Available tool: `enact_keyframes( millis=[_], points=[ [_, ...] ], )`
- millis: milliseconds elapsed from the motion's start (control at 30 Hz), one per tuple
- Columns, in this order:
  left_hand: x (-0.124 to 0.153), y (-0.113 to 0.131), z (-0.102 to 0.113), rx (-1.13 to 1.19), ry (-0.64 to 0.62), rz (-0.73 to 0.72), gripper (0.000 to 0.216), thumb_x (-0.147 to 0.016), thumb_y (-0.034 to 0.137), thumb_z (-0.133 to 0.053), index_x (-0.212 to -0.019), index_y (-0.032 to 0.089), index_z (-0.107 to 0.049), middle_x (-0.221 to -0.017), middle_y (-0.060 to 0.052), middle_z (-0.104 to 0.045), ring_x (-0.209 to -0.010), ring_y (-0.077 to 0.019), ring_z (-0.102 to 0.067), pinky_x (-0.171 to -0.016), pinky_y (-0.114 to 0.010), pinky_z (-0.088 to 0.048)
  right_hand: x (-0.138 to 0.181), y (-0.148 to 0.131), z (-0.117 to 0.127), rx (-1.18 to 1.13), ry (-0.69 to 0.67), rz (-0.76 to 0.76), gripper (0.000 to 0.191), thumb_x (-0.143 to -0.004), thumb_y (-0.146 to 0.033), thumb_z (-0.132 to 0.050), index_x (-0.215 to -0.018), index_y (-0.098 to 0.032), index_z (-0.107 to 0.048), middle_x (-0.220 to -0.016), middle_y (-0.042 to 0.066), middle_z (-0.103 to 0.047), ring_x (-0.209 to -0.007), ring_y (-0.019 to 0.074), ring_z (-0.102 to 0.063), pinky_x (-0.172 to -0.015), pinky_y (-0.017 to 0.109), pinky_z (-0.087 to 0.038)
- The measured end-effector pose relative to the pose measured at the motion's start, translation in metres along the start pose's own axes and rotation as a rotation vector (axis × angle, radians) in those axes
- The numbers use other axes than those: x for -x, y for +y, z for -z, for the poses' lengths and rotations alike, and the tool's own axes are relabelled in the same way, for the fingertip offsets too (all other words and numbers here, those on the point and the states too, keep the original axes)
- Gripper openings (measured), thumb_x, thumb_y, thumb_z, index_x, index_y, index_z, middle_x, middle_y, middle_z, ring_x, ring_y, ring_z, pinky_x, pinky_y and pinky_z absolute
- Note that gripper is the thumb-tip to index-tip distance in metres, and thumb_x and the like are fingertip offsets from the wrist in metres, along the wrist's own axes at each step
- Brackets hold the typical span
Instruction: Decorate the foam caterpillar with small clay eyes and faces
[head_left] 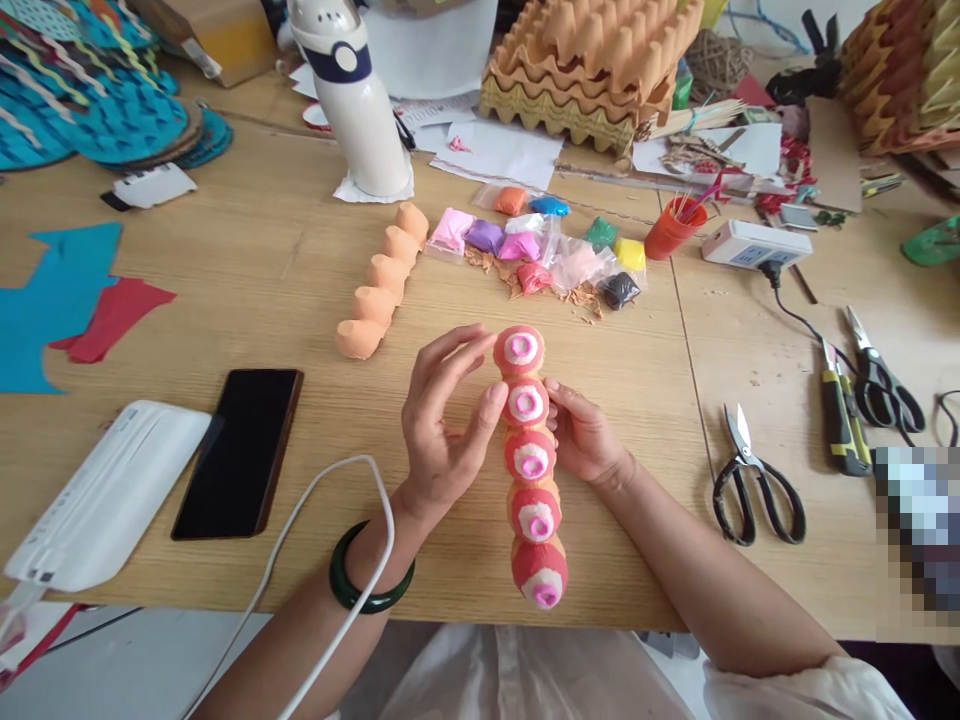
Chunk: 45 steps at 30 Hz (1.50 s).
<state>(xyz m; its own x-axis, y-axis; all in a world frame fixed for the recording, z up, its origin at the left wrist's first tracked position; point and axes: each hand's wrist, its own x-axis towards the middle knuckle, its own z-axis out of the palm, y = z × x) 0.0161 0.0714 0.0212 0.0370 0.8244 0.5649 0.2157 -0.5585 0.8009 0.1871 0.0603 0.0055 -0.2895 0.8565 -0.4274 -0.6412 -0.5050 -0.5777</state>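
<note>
Seemingly the strip [530,440] (right hand [589,435] pinching it, left hand [450,425] spread loosely beside it) is decorated end to end, while the row [388,271] left of it is bare.

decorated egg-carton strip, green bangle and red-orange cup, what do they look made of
Decorated egg-carton strip: probably molded paper pulp, judging by its bumpy shape and the matte plain strip nearby; the red, white and pink layers look like soft modelling clay, with uneven edges.
Green bangle: smooth and glossy; could be jade, glass or plastic.
Red-orange cup: likely plastic, thin-walled with slight sheen.
</note>
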Motion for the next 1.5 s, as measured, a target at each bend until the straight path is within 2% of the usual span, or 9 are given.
enact_keyframes(
  millis=[133, 300, 500, 667, 933, 1167, 1333, 1433, 1500],
  points=[
    [-0.0036, 0.0014, 0.0034, -0.11, -0.059, -0.117, 0.025, -0.098, 0.03, -0.073, -0.123, 0.03, -0.073, -0.14, -0.006, -0.063, -0.137, -0.0254, -0.06, -0.108, -0.044, -0.063, -0.0022, 0.0001, 0.0003, -0.048, 0.019, 0.035, 0.045, -0.072, -0.041, -0.09, -0.067, -0.021, -0.05, -0.059, -0.01, -0.026, -0.05, 0.006, -0.02, -0.042, 0.017, -0.027],
    [-0.0016, -0.0006, 0.0017, -0.124, -0.188, -0.15, 0.03, -0.092, 0.027, -0.08, -0.121, 0.031, -0.074, -0.151, -0.005, -0.053, -0.149, -0.0298, -0.049, -0.113, -0.047, -0.06, -0.0019, 0.0003, 0.0003, -0.065, 0.007, 0.031, 0.046, -0.07, -0.042, -0.091, -0.065, -0.02, -0.051, -0.058, -0.01, -0.027, -0.05, 0.0054, -0.021, -0.041, 0.015, -0.029],
    [-0.0008, -0.0029, -0.0006, -0.146, -0.172, -0.131, 0.021, -0.095, 0.028, -0.076, -0.116, 0.029, -0.075, -0.15, -0.005, -0.054, -0.148, -0.029, -0.051, -0.112, -0.045, -0.061, -0.0022, -0.0006, 0.0001, -0.089, 0.005, 0.015, 0.048, -0.063, -0.041, -0.097, -0.066, -0.02, -0.054, -0.058, -0.011, -0.027, -0.051, 0.0053, -0.019, -0.04, 0.015, -0.029],
    [-0.0024, -0.0024, -0.0004, -0.118, -0.164, -0.14, 0.016, -0.095, 0.026, -0.076, -0.111, 0.03, -0.076, -0.147, -0.004, -0.058, -0.146, -0.0289, -0.052, -0.11, -0.045, -0.063, -0.0021, -0.0007, 0.0, -0.067, -0.017, 0.023, 0.046, -0.07, -0.042, -0.092, -0.065, -0.02, -0.052, -0.058, -0.01, -0.027, -0.051, 0.0055, -0.019, -0.041, 0.015, -0.028],
    [-0.0026, 0.0068, -0.0009, -0.092, -0.187, -0.031, 0.013, -0.097, 0.029, -0.073, -0.11, 0.031, -0.074, -0.148, -0.006, -0.057, -0.149, -0.0292, -0.049, -0.116, -0.051, -0.06, -0.0011, 0.001, 0.0018, -0.056, -0.026, 0.021, 0.044, -0.072, -0.042, -0.092, -0.067, -0.02, -0.054, -0.059, -0.01, -0.028, -0.051, 0.0057, -0.023, -0.043, 0.017, -0.03],
    [-0.0012, 0.0013, -0.0028, -0.085, -0.165, -0.07, 0.016, -0.094, 0.015, -0.074, -0.105, 0.026, -0.075, -0.145, -0.005, -0.059, -0.146, -0.0287, -0.052, -0.111, -0.048, -0.062, -0.0016, 0.0023, 0.0006, -0.037, -0.025, 0.017, 0.041, -0.072, -0.041, -0.091, -0.067, -0.02, -0.056, -0.059, -0.009, -0.031, -0.048, 0.0056, -0.026, -0.04, 0.018, -0.029],
    [-0.0032, 0.0026, -0.0018, -0.095, -0.165, -0.072, 0.027, -0.093, 0.021, -0.077, -0.12, 0.027, -0.074, -0.145, -0.007, -0.061, -0.142, -0.0264, -0.056, -0.114, -0.045, -0.059, -0.0018, -0.0002, -0.0002, -0.064, -0.001, 0.01, 0.044, -0.068, -0.041, -0.093, -0.065, -0.02, -0.054, -0.058, -0.01, -0.03, -0.049, 0.0052, -0.023, -0.041, 0.017, -0.03],
    [-0.0036, 0.003, -0.0005, -0.122, -0.161, -0.095, 0.04, -0.094, 0.03, -0.079, -0.133, 0.03, -0.07, -0.147, -0.007, -0.06, -0.143, -0.026, -0.056, -0.123, -0.048, -0.051, -0.0018, -0.0012, 0.0002, -0.094, 0.03, 0.01, 0.043, -0.066, -0.038, -0.093, -0.064, -0.019, -0.054, -0.058, -0.009, -0.03, -0.051, 0.0053, -0.021, -0.043, 0.016, -0.031],
    [-0.0019, 0.0017, -0.0004, -0.072, -0.168, -0.048, 0.043, -0.096, 0.034, -0.076, -0.138, 0.033, -0.068, -0.151, -0.005, -0.058, -0.147, -0.0269, -0.052, -0.127, -0.051, -0.046, -0.0016, -0.0014, 0.0007, -0.113, 0.051, 0.016, 0.04, -0.067, -0.036, -0.09, -0.063, -0.019, -0.054, -0.058, -0.009, -0.031, -0.053, 0.0056, -0.021, -0.045, 0.016, -0.032]
  ],
)
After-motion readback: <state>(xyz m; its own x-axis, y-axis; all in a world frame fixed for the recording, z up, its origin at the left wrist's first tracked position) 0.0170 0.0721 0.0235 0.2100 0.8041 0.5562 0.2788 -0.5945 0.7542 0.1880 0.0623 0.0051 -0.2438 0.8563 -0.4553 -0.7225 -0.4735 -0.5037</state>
